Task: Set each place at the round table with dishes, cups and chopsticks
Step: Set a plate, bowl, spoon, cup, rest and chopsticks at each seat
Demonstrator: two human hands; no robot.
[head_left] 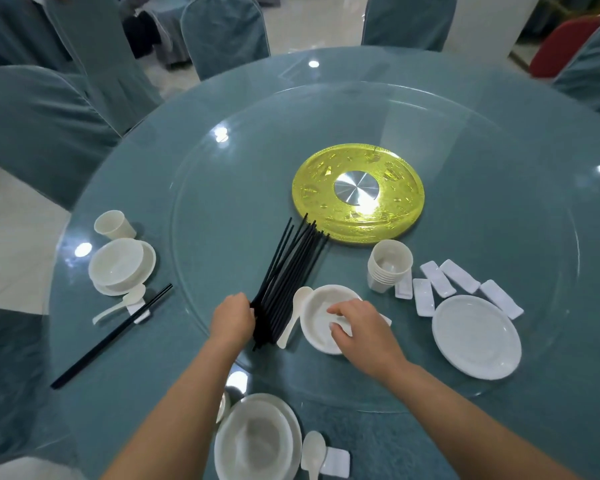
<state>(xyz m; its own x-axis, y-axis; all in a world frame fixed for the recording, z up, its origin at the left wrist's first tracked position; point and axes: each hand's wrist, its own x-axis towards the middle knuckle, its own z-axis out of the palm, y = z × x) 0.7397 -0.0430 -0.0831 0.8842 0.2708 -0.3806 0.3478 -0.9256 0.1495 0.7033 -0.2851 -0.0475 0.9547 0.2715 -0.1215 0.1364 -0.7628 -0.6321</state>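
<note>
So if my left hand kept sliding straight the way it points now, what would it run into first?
Your left hand is already against the bundle of black chopsticks. Beyond them, probably the white spoon, though depth is unclear.

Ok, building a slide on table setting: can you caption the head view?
Left hand grips the black chopstick bundle while right hand reaches into the white bowl on the glass turntable.

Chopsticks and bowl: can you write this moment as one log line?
left hand grips chopstick bundle | right hand rests on bowl | near place lacks chopsticks
</note>
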